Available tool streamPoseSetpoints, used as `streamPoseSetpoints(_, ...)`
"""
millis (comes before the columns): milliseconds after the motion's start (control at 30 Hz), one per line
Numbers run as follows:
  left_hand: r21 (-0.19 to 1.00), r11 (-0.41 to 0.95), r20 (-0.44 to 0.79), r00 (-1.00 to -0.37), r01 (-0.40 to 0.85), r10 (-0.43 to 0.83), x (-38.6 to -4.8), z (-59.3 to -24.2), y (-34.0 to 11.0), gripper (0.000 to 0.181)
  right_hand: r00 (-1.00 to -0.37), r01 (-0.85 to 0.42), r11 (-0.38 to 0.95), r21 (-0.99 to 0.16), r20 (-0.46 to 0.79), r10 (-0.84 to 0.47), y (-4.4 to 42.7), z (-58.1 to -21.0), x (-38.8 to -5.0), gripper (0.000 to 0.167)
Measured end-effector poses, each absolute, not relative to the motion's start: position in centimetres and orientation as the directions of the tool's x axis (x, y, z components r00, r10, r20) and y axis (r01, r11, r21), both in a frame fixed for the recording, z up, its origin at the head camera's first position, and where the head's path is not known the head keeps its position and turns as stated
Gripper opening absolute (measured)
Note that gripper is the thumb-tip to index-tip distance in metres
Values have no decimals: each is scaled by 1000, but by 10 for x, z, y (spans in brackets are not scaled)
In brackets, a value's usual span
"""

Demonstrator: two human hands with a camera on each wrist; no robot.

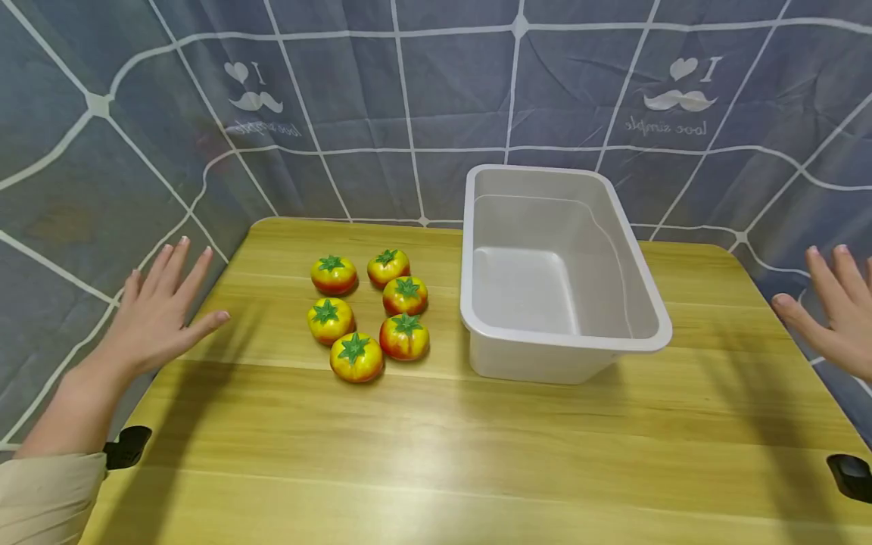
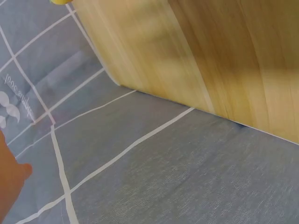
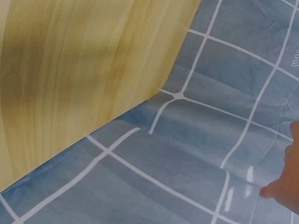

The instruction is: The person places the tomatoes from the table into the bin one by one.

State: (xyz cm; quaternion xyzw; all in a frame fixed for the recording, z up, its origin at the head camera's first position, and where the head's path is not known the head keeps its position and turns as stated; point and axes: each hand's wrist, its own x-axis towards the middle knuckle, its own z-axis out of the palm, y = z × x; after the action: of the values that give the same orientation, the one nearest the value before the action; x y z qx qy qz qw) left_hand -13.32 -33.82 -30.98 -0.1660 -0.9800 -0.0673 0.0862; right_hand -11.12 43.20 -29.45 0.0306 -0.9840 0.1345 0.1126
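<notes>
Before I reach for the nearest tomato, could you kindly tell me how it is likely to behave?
The nearest tomato would probably roll if nudged, since its sides are rounded. It looks glossy, so it may be somewhat slippery. Its painted-looking yellow and red finish hints at a moulded model, perhaps light for its size.

Yellow-red fruits (image 1: 357, 366); grey bin (image 1: 531, 359); white-gridded curtain (image 1: 456, 91).

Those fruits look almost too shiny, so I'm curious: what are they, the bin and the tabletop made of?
Fruits: probably glossy plastic or lacquered foam, given highlights and similar green tops. Bin: likely smooth moulded plastic, with rounded corners. Tabletop: satiny wood or wood-look laminate; grain shows, I can't tell which.
</notes>
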Motion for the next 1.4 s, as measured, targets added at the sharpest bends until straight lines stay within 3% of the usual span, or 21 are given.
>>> streamPoseSetpoints(367, 200, 903, 202, -918, 380, 342, -137, -315, -330, 82, -945, -189, 921, -340, 318, -77, 419, -284, -122, 66)
streamPoseSetpoints(633, 290, 859, 225, -902, 422, 368, -142, -322, -314, 84, -991, -131, 791, -597, 102, -88, 386, -272, -139, 59)
streamPoseSetpoints(1000, 496, 792, 130, -932, 356, 337, -154, -348, -291, 89, -990, -135, 746, -652, 52, -134, 349, -263, -176, 56)
streamPoseSetpoints(1400, 559, 767, 38, -933, 316, 357, -166, -374, -277, 86, -994, -89, 719, -689, 20, -104, 314, -275, -207, 55)
